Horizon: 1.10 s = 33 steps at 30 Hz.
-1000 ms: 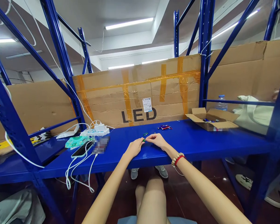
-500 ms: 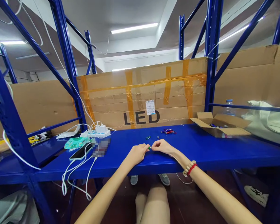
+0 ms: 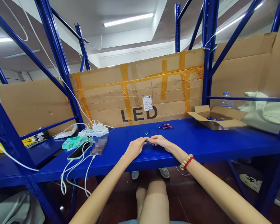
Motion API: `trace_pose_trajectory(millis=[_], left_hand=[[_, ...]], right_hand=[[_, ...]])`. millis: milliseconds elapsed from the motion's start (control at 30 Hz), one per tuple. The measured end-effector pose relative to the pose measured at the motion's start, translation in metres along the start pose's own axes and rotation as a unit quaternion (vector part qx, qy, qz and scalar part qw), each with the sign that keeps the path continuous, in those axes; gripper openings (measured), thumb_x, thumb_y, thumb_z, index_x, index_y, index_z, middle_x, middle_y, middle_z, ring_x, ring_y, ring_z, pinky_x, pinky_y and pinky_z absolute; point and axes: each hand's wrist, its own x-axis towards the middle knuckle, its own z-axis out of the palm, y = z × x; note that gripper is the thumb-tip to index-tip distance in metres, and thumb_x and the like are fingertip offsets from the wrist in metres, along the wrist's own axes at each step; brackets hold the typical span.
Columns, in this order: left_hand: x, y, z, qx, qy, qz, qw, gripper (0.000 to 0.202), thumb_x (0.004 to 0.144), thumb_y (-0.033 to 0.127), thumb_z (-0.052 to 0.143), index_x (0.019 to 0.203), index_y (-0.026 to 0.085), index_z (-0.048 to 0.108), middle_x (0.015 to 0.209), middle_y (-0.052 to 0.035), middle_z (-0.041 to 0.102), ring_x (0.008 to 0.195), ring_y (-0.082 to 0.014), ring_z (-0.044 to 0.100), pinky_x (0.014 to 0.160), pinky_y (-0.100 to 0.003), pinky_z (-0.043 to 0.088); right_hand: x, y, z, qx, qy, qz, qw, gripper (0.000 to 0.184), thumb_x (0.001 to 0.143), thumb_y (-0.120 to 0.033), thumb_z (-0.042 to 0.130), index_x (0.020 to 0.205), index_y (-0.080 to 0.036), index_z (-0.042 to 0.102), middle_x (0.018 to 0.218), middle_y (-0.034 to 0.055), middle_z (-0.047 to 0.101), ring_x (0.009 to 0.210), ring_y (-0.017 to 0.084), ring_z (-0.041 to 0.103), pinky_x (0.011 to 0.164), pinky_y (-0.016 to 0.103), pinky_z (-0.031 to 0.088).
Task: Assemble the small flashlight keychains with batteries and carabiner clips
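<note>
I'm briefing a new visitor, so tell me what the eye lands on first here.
A big cardboard panel lettered LED and crossed with orange tape stands along the back of the blue table. Near the table's front edge, the left hand and right hand meet at a small green piece. An open cardboard box sits toward the right rear.

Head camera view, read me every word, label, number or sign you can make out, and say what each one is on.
"LED": large black letters on the cardboard panel.
White label on that panel: print too small to read.
Red-and-white mark on the open box: too small to read.
Pixelated item: too blurred to read.
</note>
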Motion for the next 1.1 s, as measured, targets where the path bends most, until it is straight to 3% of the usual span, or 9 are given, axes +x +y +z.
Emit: trace_pose_trajectory(millis=[233, 367, 500, 667, 833, 1100], left_hand=[[0.002, 0.003, -0.002, -0.084, -0.017, -0.078, 0.993, 0.031, 0.092, 0.024, 0.033, 0.118, 0.025, 0.050, 0.120, -0.0025, 0.059, 0.108, -0.0175, 0.056, 0.090, -0.030, 0.045], [0.004, 0.005, -0.003, -0.092, -0.030, -0.132, 0.986, 0.031, 0.092, 0.026, 0.033, 0.117, 0.028, 0.051, 0.120, -0.0007, 0.060, 0.108, -0.0189, 0.056, 0.088, -0.031, 0.046], [0.005, 0.004, -0.002, -0.097, -0.029, -0.152, 0.983, 0.032, 0.091, 0.027, 0.033, 0.118, 0.028, 0.051, 0.121, -0.0008, 0.059, 0.109, -0.0193, 0.055, 0.089, -0.031, 0.046], [0.004, 0.002, 0.000, -0.089, -0.039, -0.145, 0.985, 0.032, 0.091, 0.028, 0.032, 0.115, 0.027, 0.053, 0.119, -0.0004, 0.060, 0.108, -0.0190, 0.056, 0.088, -0.032, 0.046], [0.003, -0.003, 0.004, -0.101, -0.036, -0.119, 0.987, 0.031, 0.092, 0.027, 0.033, 0.115, 0.025, 0.053, 0.117, -0.0013, 0.061, 0.107, -0.0159, 0.055, 0.094, -0.029, 0.043], [0.002, -0.013, 0.012, -0.111, -0.041, -0.055, 0.991, 0.029, 0.092, 0.027, 0.034, 0.113, 0.021, 0.054, 0.119, -0.0041, 0.060, 0.107, -0.0172, 0.055, 0.093, -0.030, 0.042]], right_hand=[[0.007, 0.007, 0.003, 0.011, 0.022, -0.013, 1.000, 0.042, 0.054, -0.054, 0.070, 0.057, -0.014, 0.058, 0.054, -0.0024, 0.050, 0.051, 0.007, 0.042, 0.049, 0.022, 0.029], [0.013, 0.012, 0.006, 0.019, 0.100, -0.098, 0.990, 0.041, 0.052, -0.049, 0.074, 0.072, -0.014, 0.065, 0.064, -0.0004, 0.058, 0.049, 0.006, 0.042, 0.047, 0.022, 0.032], [0.016, 0.018, 0.005, -0.023, 0.108, -0.182, 0.977, 0.037, 0.056, -0.045, 0.073, 0.075, -0.014, 0.070, 0.078, 0.0052, 0.065, 0.052, 0.007, 0.046, 0.048, 0.023, 0.036], [0.018, 0.024, 0.001, -0.069, 0.111, -0.218, 0.967, 0.038, 0.056, -0.050, 0.072, 0.074, -0.017, 0.072, 0.081, 0.0062, 0.064, 0.046, 0.006, 0.043, 0.044, 0.023, 0.035], [0.015, 0.025, -0.001, -0.168, 0.158, -0.257, 0.939, 0.031, 0.066, -0.050, 0.067, 0.072, -0.020, 0.073, 0.077, 0.0041, 0.063, 0.053, 0.009, 0.046, 0.052, 0.025, 0.037], [0.007, 0.020, 0.001, -0.270, 0.164, -0.217, 0.924, 0.023, 0.073, -0.043, 0.064, 0.069, -0.023, 0.072, 0.078, 0.0014, 0.064, 0.060, 0.011, 0.051, 0.056, 0.024, 0.035]])
